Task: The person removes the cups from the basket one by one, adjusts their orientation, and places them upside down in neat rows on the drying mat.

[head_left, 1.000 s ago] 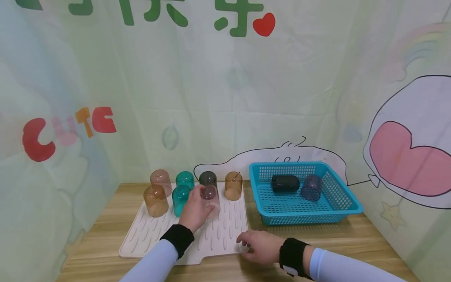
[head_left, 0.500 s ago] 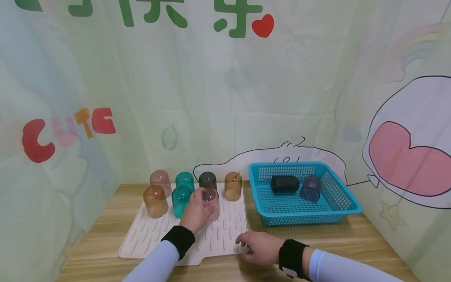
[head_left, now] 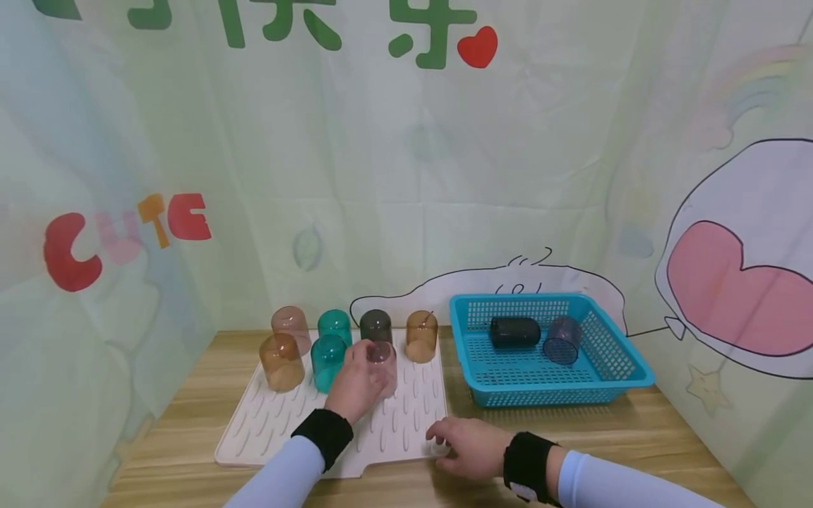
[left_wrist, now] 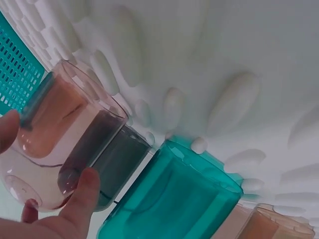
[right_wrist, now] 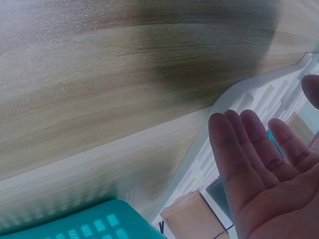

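Observation:
My left hand (head_left: 356, 386) grips a clear pink cup (head_left: 385, 367), which stands upside down on the white ridged mat (head_left: 286, 430). In the left wrist view, thumb and fingers sit on either side of this pink cup (left_wrist: 84, 112). Left of it is a teal cup (head_left: 327, 363), and a dark grey cup (head_left: 375, 323) stands just behind. Near the front right corner of the mat, my right hand (head_left: 473, 446) has its fingers loosely bent. The right wrist view shows nothing held in this hand (right_wrist: 274, 184).
More upturned cups stand on the mat: an amber cup (head_left: 281, 361), a pinkish cup (head_left: 291, 328), a second teal cup (head_left: 334, 324) and another amber cup (head_left: 421, 337). A blue basket (head_left: 546, 395) holds a black cup (head_left: 514, 331) and a purple-grey cup (head_left: 562, 339), both lying over.
The left hand and the pink cup have come down slightly towards the front of the mat. The right hand stays where it was.

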Demonstrator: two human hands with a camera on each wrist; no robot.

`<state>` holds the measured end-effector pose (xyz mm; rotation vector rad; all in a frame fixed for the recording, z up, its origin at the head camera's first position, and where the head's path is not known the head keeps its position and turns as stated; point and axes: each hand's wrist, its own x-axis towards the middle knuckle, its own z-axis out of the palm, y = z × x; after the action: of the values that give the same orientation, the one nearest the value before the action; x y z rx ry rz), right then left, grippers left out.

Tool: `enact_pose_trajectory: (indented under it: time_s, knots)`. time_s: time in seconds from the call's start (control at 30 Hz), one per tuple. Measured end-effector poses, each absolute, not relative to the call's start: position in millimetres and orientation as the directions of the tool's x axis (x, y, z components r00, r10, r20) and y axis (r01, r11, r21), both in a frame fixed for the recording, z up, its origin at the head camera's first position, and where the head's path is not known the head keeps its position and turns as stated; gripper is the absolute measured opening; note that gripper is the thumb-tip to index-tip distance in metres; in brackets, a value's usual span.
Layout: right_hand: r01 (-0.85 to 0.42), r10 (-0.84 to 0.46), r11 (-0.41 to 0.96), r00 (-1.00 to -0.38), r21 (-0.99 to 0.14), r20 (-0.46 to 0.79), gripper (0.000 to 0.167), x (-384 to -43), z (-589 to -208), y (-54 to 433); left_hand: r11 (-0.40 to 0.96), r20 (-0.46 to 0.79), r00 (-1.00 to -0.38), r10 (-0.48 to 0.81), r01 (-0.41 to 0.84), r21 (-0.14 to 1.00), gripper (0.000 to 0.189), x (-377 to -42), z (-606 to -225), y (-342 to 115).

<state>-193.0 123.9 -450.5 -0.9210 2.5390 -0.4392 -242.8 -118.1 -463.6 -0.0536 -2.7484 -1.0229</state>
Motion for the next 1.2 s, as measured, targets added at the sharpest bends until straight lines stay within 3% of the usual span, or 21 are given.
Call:
enact_pose_trajectory:
  time_s: [0.17, 0.53, 0.8, 1.0, 1.2]
  knots:
    - [-0.534, -0.659, 0.737, -0.703, -0.415, -0.266, 0.033, -193, -451, 124, 0.761, 0.229, -0.973, -0.034, 0.123, 0.637, 0.069, -241, -462, -118]
    - [-0.544, -0.664, 0.733, -0.704, -0.409, -0.252, 0.034, -194, -453, 124, 0.771, 0.411, -0.912, -0.016, 0.251, 0.586, 0.053, -226, -446, -126]
    - [-0.545, -0.663, 0.733, -0.706, -0.406, -0.25, 0.034, -196, -453, 126, 0.745, 0.325, -0.946, 0.011, 0.224, 0.628, 0.043, -206, -440, -132]
    - [-0.514, -0.643, 0.748, -0.717, -0.42, -0.268, 0.033, -196, -452, 127, 0.805, 0.293, -0.95, 0.111, 0.259, 0.534, 0.031, -197, -445, -136]
    - [-0.54, -0.658, 0.734, -0.717, -0.411, -0.232, 0.034, -196, -451, 128, 0.834, 0.177, -0.964, 0.2, 0.262, 0.485, 0.029, -188, -445, -140]
